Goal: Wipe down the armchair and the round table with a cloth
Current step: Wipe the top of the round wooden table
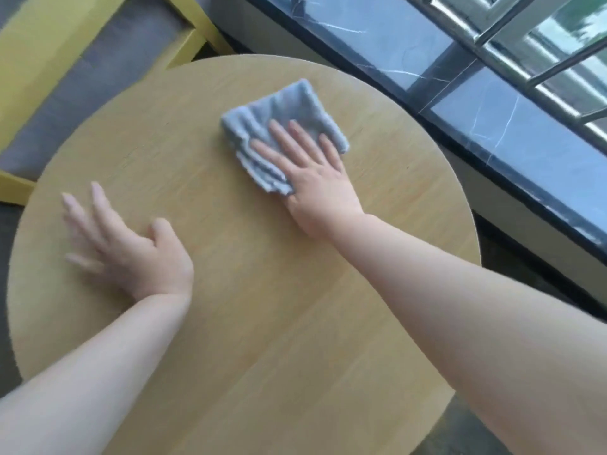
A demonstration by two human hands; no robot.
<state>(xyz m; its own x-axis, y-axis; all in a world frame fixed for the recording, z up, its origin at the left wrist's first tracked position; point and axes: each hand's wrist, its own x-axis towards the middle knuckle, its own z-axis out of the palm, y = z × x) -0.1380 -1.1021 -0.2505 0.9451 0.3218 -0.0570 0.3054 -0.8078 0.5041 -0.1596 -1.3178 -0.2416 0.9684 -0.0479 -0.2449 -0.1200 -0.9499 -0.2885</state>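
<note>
Two bare forearms reach in from the bottom edge of the frame over a round, light wood-grain desk (249, 323) that fills most of the picture. The left hand (131, 247), at the middle left, lies palm down with its fingers spread and straight, thumb out to the side; it holds nothing, its outline is blurred, and whether the palm actually touches the desk cannot be told. Further up, just above the centre of the frame, the right hand (312, 178) is laid flat with fingers straight and slightly fanned, pressing down on a rumpled grey-blue cloth (289, 110); the fingers lie across the cloth's nearer half and its far corner sticks out beyond the fingertips toward the top of the frame. The cloth lies on the upper middle part of the desk, well inside the rim. In the upper left corner, beyond the desk's edge, stands the armchair (39, 70), with a yellow frame and grey cushion. Across the upper right runs a dark marble sill (512, 136) with white veins, and beyond it a metal railing (512, 24). No writing, labels or brands can be read anywhere
</note>
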